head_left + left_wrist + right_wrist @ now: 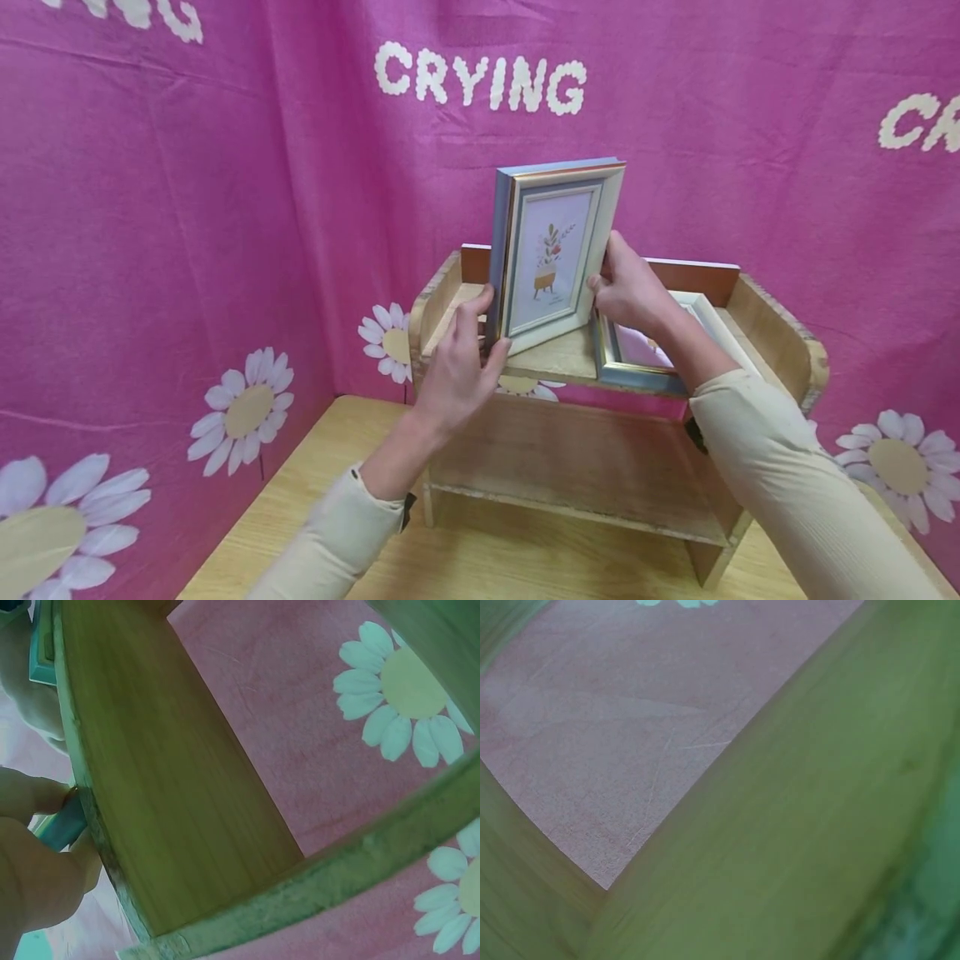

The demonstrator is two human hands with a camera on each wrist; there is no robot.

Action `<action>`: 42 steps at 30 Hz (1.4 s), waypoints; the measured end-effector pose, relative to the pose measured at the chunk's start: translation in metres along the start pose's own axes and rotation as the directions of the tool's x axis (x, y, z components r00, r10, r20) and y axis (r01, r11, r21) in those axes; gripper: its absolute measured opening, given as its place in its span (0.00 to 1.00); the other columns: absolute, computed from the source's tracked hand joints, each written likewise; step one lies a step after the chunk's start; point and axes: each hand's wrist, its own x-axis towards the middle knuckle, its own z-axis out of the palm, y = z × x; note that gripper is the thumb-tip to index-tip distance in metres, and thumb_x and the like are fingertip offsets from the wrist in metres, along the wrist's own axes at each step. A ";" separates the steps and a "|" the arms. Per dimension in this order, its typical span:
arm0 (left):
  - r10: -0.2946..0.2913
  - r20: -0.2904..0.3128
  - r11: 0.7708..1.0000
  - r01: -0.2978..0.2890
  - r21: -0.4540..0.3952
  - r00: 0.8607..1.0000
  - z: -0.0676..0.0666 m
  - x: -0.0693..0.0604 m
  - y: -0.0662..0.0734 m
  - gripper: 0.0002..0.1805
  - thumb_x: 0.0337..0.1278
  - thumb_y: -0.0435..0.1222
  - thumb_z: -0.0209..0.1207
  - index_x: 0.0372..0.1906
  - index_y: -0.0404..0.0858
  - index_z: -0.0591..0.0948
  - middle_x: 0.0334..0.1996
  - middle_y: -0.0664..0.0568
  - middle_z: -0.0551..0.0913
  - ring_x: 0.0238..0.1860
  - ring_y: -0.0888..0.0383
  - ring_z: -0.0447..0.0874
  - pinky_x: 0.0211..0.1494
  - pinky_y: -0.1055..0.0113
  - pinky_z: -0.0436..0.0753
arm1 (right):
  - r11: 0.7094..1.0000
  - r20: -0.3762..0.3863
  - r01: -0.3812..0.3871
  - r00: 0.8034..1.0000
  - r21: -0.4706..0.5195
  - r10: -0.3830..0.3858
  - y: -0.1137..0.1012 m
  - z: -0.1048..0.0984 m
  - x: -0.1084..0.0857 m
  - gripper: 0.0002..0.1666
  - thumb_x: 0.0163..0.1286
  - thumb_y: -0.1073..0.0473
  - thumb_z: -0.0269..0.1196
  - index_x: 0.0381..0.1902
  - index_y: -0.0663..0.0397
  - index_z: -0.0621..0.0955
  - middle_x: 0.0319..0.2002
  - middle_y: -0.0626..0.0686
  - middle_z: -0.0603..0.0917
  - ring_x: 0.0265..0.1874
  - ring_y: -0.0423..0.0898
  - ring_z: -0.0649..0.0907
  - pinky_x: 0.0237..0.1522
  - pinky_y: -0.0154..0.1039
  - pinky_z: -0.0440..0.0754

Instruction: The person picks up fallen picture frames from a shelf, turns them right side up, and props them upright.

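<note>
The cuffs of two pale sleeves (802,492) come nearest, one along each forearm, above a light wooden table (300,475); ahead of them the left hand (461,362) pinches the lower left corner of an upright picture frame (555,258), its thumb at the front and its fingers bent along the blue side, the gap between them only as wide as the frame is thick; the right hand (633,287) grips the right edge of the same frame about midway up, thumb on the cream border and the other fingers mostly hidden behind; the frame is turned a little and leans slightly, its print of a potted plant facing the person, and its lower edge is at the front of the upper board (558,358) of a small wooden shelf (577,467), though whether it touches the board I cannot tell; just to its right a second frame (637,379) lies face up on that board, partly covered by the right wrist; the shelf stands on the table, with raised sides and a reddish-brown back strip (697,279); farthest off hangs a magenta cloth (337,208) with white daisies (247,408) and the lettering "CRYING" (480,79).
</note>
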 end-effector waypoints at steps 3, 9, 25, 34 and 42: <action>-0.004 -0.011 1.000 0.004 -0.008 1.000 0.002 0.000 0.002 0.29 0.60 0.23 0.61 0.64 0.28 0.63 0.68 0.33 0.68 0.56 0.43 0.81 0.53 0.62 0.84 | 1.000 0.001 -0.004 1.000 -0.006 0.004 0.000 0.000 0.003 0.21 0.69 0.76 0.45 0.59 0.73 0.61 0.56 0.73 0.77 0.59 0.61 0.77 0.60 0.54 0.73; -0.005 -0.024 1.000 0.004 -0.027 1.000 0.004 0.001 0.004 0.31 0.59 0.22 0.62 0.65 0.29 0.63 0.66 0.33 0.70 0.46 0.46 0.85 0.46 0.65 0.87 | 1.000 0.005 -0.004 1.000 0.029 0.004 0.001 -0.001 0.005 0.23 0.70 0.76 0.46 0.62 0.71 0.62 0.56 0.72 0.78 0.54 0.58 0.79 0.50 0.45 0.79; 0.033 -0.086 0.999 -0.032 0.019 0.996 0.014 -0.001 0.010 0.29 0.55 0.23 0.64 0.62 0.30 0.67 0.64 0.35 0.75 0.49 0.46 0.86 0.49 0.65 0.85 | 0.992 0.050 -0.045 0.998 0.117 0.039 0.005 -0.003 0.009 0.24 0.72 0.75 0.45 0.65 0.69 0.60 0.58 0.72 0.78 0.53 0.57 0.80 0.41 0.37 0.83; 0.072 -0.133 0.995 -0.061 0.085 0.989 0.022 0.001 0.015 0.29 0.55 0.24 0.64 0.62 0.30 0.69 0.58 0.36 0.79 0.47 0.47 0.85 0.50 0.60 0.86 | 0.990 0.057 -0.070 0.996 0.123 0.063 0.007 -0.003 0.013 0.24 0.73 0.76 0.44 0.65 0.71 0.59 0.58 0.74 0.76 0.53 0.59 0.80 0.43 0.40 0.85; 0.149 -0.174 0.977 -0.117 0.181 0.973 0.030 -0.003 0.020 0.30 0.54 0.25 0.65 0.63 0.30 0.70 0.52 0.36 0.81 0.48 0.47 0.84 0.54 0.61 0.84 | 0.984 0.070 -0.067 0.996 0.167 0.056 0.008 -0.002 0.015 0.25 0.72 0.76 0.43 0.66 0.70 0.59 0.58 0.74 0.76 0.54 0.60 0.79 0.41 0.36 0.85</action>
